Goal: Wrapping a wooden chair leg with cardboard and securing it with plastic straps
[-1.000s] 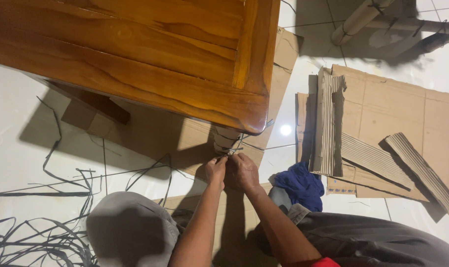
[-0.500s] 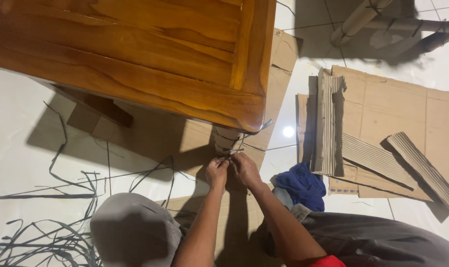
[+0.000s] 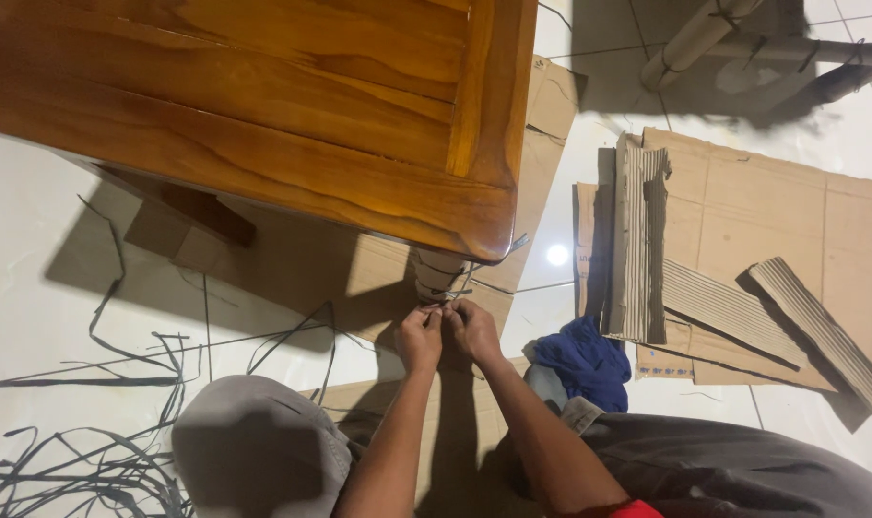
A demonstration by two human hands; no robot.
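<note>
A glossy wooden table (image 3: 292,115) fills the upper left. Under its near corner stands a table leg (image 3: 438,271) wrapped in corrugated cardboard and bound with dark plastic strap (image 3: 447,292). My left hand (image 3: 420,336) and my right hand (image 3: 472,329) meet at the foot of that leg, fingers pinched together on the strap ends. The fingertips hide exactly how the strap is held. Both forearms reach up from my knees in grey trousers.
Flat cardboard (image 3: 292,269) lies under the table. More cardboard sheets and corrugated strips (image 3: 743,259) lie to the right, beside a blue cloth (image 3: 582,357). Loose dark straps (image 3: 91,451) litter the white tile floor at left. Wrapped furniture legs (image 3: 705,34) lie at top right.
Both hands stay at the wrapped leg, with only small shifts of the fingers on the strap. The view has moved slightly.
</note>
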